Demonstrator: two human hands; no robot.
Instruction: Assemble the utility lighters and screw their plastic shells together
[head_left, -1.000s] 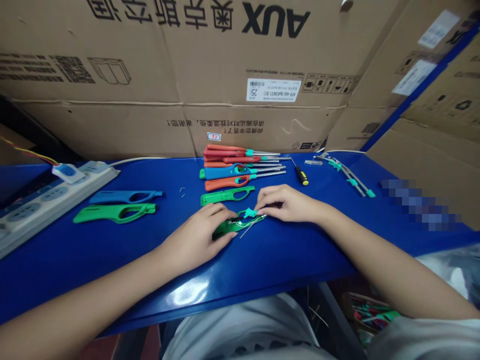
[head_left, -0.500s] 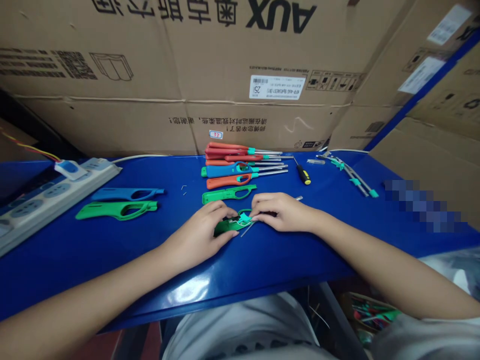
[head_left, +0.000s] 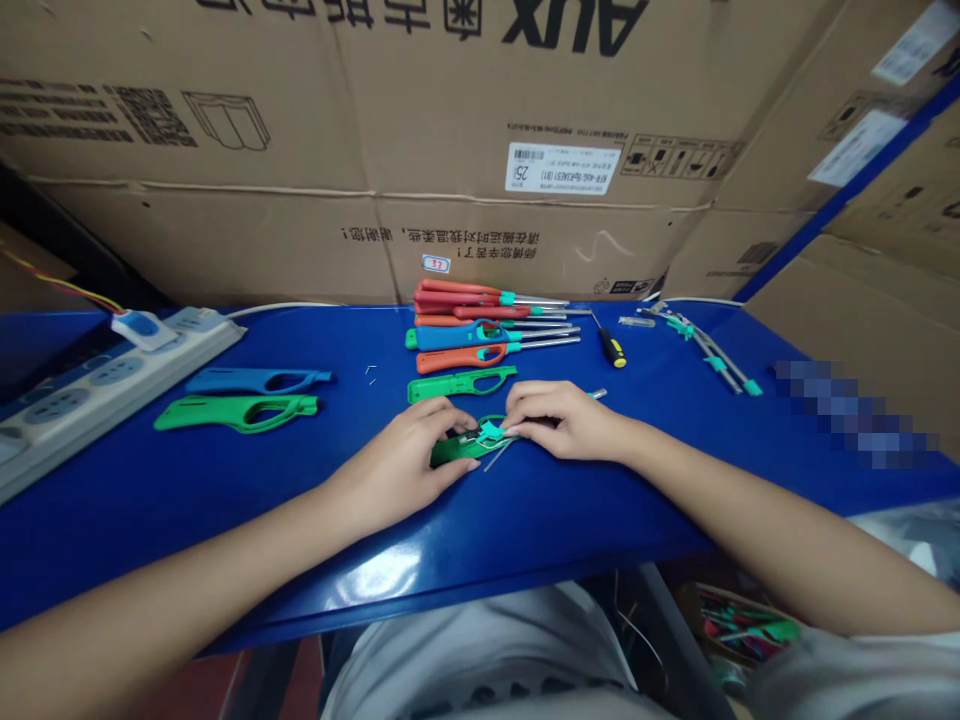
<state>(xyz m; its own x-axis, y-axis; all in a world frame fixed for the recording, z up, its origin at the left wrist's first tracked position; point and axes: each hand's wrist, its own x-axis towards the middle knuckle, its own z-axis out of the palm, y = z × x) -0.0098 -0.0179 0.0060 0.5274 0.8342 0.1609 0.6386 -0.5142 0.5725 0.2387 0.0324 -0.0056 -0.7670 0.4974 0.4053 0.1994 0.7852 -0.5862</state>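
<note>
My left hand (head_left: 409, 450) is closed round the rear of an open green gas lighter shell (head_left: 448, 453), thumb on the near side. Inside it, a black part, pale wire and a teal trigger (head_left: 491, 431) show. The fingertips of my right hand (head_left: 566, 420) pinch the front end of this lighter, by the trigger; exactly which part they grip is hidden. A metal tube's tip (head_left: 598, 394) sticks out beyond the right hand. Below the right fingers lies a thin metal rod (head_left: 495, 458). Just behind my hands rests another green shell half (head_left: 450, 385).
Red, orange and blue lighters (head_left: 457, 337) lie in a row behind. A screwdriver (head_left: 611, 347) and tube assemblies with teal parts (head_left: 712, 362) are to the right. Blue (head_left: 244, 380) and green (head_left: 217, 411) shells lie left, beside a power strip (head_left: 112, 375). A cardboard box (head_left: 360, 130) stands behind.
The view has shifted slightly. My right fingers have stayed pinched at the lighter's front end, with little movement; the left hand keeps its hold.
</note>
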